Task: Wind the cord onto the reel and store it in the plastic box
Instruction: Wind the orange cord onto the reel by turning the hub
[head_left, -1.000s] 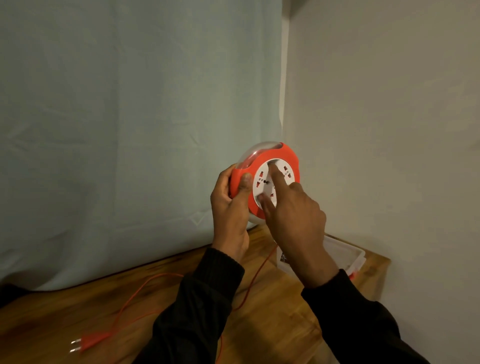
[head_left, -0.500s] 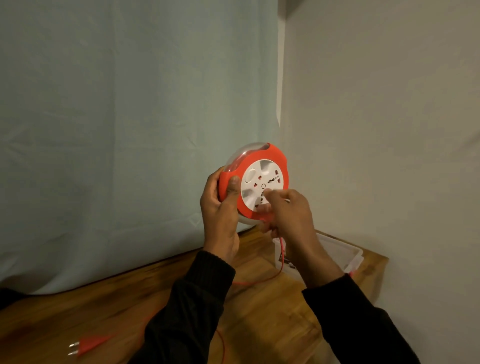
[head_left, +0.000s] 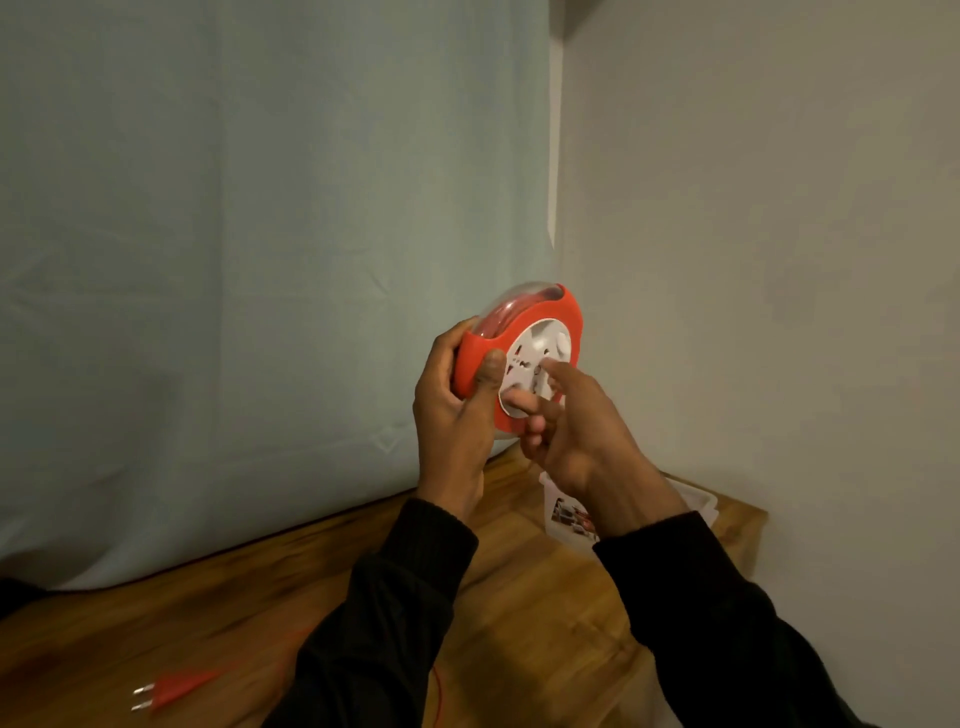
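The left hand (head_left: 451, 415) grips the reel (head_left: 519, 358) by its rim, fingers curled behind and thumb in front, holding the body steady in the air. The right hand (head_left: 571, 431) has its fingers (head_left: 558, 370) pressed on the white face, presumably to turn it. Below them the plug (head_left: 171, 696) lies on the table (head_left: 234, 623), the box (head_left: 696, 501) under the right wrist.
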